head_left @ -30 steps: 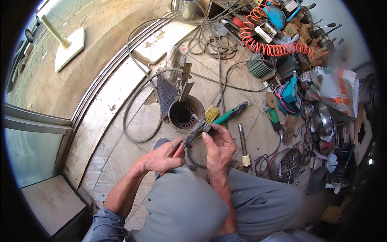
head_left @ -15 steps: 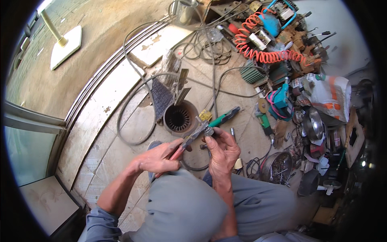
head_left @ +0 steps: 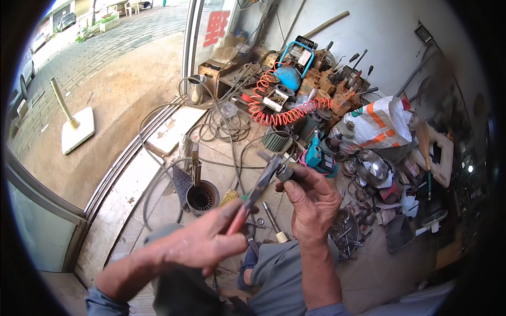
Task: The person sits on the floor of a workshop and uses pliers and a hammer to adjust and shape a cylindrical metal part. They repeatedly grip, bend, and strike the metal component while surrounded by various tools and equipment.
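My left hand [head_left: 211,241] is closed round the red handles of a pair of pliers [head_left: 259,185], whose metal jaws point up and to the right. At the jaws, my right hand [head_left: 315,208] pinches a small round grey metal part [head_left: 285,173] between thumb and fingers. The jaws lie against the part's left side; whether they grip it I cannot tell. Beyond my left hand stands a round motor stator [head_left: 202,198] with a slotted inside. Below the pliers, a metal rod with a cream end [head_left: 275,222] lies on the floor by my feet.
Cables [head_left: 224,126] loop over the tiles ahead. An orange coiled hose [head_left: 287,118], a teal power tool [head_left: 316,157] and a white sack [head_left: 377,126] crowd the right. Metal bowls [head_left: 373,166] and loose parts lie nearer. A door track runs along the left.
The view has tilted up, showing more of the wall and street. Both hands are raised closer to me, with the pliers and the metal part still held together.
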`<action>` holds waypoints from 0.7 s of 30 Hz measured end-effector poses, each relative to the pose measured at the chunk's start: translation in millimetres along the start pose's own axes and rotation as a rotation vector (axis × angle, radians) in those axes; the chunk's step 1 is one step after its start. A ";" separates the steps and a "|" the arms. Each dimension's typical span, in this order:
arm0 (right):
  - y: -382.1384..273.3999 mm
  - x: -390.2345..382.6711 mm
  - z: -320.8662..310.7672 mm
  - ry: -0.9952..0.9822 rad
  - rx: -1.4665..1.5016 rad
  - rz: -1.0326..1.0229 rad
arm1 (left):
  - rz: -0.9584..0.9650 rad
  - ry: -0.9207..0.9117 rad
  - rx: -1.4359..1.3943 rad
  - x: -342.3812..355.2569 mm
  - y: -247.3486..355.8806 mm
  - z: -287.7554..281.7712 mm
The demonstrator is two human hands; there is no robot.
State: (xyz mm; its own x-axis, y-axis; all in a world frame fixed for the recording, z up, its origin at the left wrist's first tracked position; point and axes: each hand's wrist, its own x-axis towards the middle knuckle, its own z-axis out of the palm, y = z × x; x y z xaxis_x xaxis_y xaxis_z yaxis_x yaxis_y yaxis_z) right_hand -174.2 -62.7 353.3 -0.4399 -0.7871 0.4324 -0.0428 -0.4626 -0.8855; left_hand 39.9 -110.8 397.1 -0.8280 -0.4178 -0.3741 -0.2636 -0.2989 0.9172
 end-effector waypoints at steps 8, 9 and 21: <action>11.3 -37.1 -38.5 -0.246 -0.049 0.154 | 0.047 0.119 -0.356 19.2 -90.0 81.5; 14.0 -36.6 -49.1 -0.294 -0.131 0.134 | 0.048 0.108 -0.397 23.1 -92.1 86.5; 36.7 -41.0 -60.3 -0.283 -0.287 0.131 | 0.062 -0.072 -1.063 49.2 -118.1 109.8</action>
State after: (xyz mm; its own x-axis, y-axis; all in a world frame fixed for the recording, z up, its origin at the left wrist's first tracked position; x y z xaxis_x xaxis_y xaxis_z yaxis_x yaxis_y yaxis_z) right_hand -211.9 -22.8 292.8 -0.1963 -0.9311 0.3075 -0.2689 -0.2504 -0.9300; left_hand -24.1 -1.8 285.5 -0.8614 -0.4167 -0.2904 0.3185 -0.8885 0.3303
